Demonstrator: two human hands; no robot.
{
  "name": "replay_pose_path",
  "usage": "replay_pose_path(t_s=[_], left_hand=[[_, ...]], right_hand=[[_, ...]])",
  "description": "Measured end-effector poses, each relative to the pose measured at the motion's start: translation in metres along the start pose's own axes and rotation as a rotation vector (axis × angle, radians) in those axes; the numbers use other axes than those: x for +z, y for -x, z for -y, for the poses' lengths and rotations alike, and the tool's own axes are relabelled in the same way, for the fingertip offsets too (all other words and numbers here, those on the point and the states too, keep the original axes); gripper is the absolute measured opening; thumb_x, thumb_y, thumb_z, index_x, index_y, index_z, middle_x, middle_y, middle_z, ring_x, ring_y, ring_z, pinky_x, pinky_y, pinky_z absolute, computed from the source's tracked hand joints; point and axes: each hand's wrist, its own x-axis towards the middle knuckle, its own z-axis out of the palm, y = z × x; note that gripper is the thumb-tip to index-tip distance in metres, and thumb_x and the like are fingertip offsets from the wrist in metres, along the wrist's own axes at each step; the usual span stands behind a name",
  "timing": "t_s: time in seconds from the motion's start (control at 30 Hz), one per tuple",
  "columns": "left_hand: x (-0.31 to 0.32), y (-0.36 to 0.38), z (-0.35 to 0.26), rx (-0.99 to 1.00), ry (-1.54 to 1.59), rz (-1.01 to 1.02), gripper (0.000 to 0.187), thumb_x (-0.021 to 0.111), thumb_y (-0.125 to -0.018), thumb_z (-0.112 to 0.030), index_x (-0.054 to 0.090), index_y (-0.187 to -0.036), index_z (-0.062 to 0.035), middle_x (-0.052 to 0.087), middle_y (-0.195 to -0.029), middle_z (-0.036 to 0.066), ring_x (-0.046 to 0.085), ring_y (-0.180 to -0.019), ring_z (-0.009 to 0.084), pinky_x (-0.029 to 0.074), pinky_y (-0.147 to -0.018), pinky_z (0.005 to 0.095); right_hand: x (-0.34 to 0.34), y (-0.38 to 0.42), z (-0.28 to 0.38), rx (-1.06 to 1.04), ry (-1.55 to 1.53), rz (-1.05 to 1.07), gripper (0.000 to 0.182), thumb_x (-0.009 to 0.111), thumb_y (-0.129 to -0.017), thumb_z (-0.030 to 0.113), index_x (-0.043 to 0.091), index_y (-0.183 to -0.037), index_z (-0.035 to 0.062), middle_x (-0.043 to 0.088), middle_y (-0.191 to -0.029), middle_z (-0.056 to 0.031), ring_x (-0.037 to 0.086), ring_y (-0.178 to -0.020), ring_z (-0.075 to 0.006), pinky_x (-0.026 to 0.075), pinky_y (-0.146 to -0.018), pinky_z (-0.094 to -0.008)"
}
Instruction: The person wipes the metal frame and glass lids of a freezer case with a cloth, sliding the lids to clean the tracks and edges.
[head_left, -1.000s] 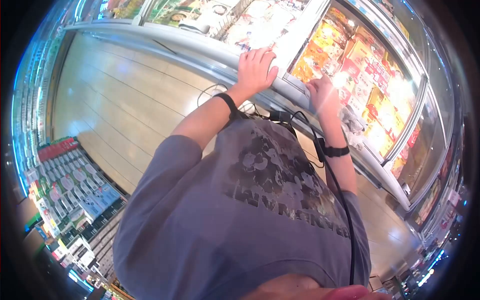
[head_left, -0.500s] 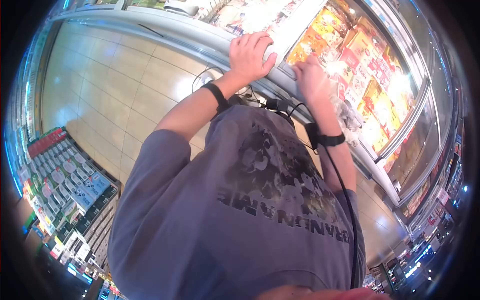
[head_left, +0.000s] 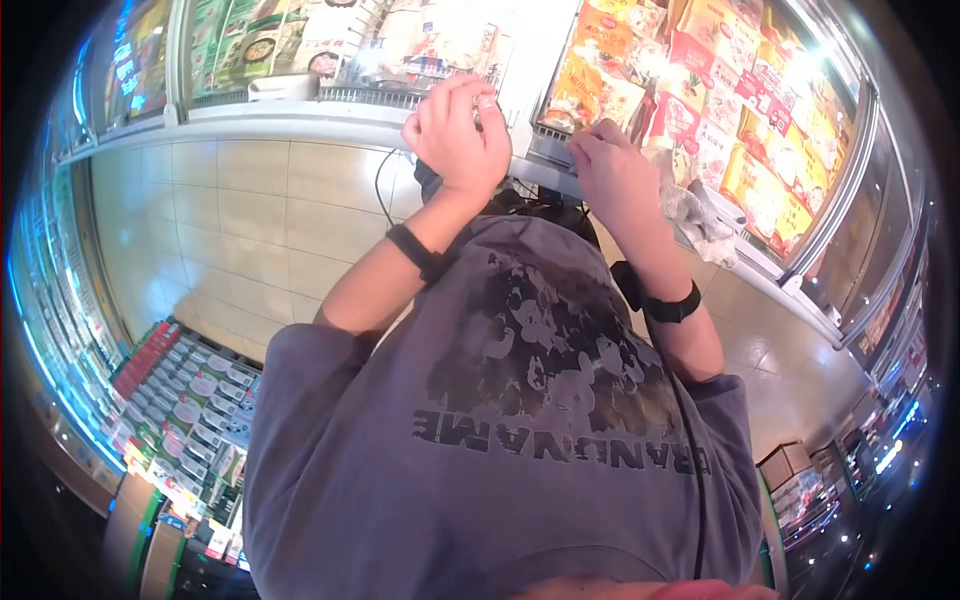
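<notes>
My left hand (head_left: 460, 140) is over the front rim of a freezer cabinet, its fingers curled in and the thumb beside the index finger. Whatever lies inside the fingers, if anything, is hidden. To its right, my right hand (head_left: 615, 175) has its fingers bent and bunched together at the rim, in front of the packs. Its palm faces away, so I cannot make out anything in it. A crumpled grey-white cloth (head_left: 700, 225) hangs on the freezer rim beside my right wrist. Orange food packs (head_left: 600, 75) lie just beyond my right hand.
Red and white packs (head_left: 690, 75) and yellow packs (head_left: 765, 190) fill the right freezer bay. Green and white bags (head_left: 265, 45) lie in the left bay. A white divider (head_left: 535, 50) separates the bays. Behind on the left, a display of packaged goods (head_left: 190, 390) stands on the tiled floor (head_left: 230, 220).
My left hand has lifted off the freezer rim and its fingers have curled in. My right hand has shifted slightly down and left. The view has turned, showing more of the left bay.
</notes>
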Motion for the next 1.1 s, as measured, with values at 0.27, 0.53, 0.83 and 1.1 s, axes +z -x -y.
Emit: replay_pose_path(t_s=[0.27, 0.53, 0.83, 1.1], left_hand=[[-0.005, 0.000, 0.001, 0.030, 0.026, 0.077, 0.016, 0.062, -0.092, -0.017, 0.074, -0.102, -0.0189, 0.074, -0.118, -0.005, 0.063, -0.104, 0.0153, 0.029, -0.096, 0.0366], [-0.004, 0.002, 0.004, 0.068, 0.040, 0.059, 0.016, 0.060, -0.093, -0.019, 0.075, -0.101, -0.0182, 0.075, -0.115, -0.005, 0.063, -0.099, 0.0155, 0.030, -0.094, 0.0355], [-0.004, 0.003, 0.006, 0.091, 0.030, 0.058, 0.017, 0.063, -0.089, -0.015, 0.074, -0.101, -0.0183, 0.075, -0.114, -0.004, 0.064, -0.098, 0.0150, 0.030, -0.093, 0.0350], [-0.002, 0.006, 0.005, 0.081, 0.044, 0.015, 0.019, 0.064, -0.086, -0.012, 0.073, -0.102, -0.0182, 0.075, -0.113, -0.004, 0.064, -0.098, 0.0148, 0.030, -0.092, 0.0358]], right_hand=[[-0.016, 0.006, -0.004, 0.137, -0.145, 0.077, 0.011, 0.073, -0.097, 0.023, 0.077, -0.102, 0.0145, 0.068, -0.099, -0.0046, 0.072, -0.084, -0.0304, 0.057, -0.069, -0.0431], [-0.015, -0.005, 0.001, 0.083, -0.149, 0.083, 0.009, 0.069, -0.100, 0.021, 0.075, -0.103, 0.0144, 0.066, -0.096, -0.0043, 0.070, -0.080, -0.0322, 0.056, -0.066, -0.0444], [-0.012, -0.014, -0.002, 0.041, -0.067, 0.001, 0.007, 0.075, -0.094, 0.023, 0.074, -0.093, 0.0162, 0.067, -0.093, -0.0009, 0.071, -0.077, -0.0276, 0.056, -0.062, -0.0411], [-0.025, -0.021, -0.005, -0.049, -0.038, 0.077, 0.005, 0.077, -0.091, 0.022, 0.077, -0.091, 0.0168, 0.068, -0.090, 0.0001, 0.071, -0.076, -0.0273, 0.056, -0.062, -0.0393]])
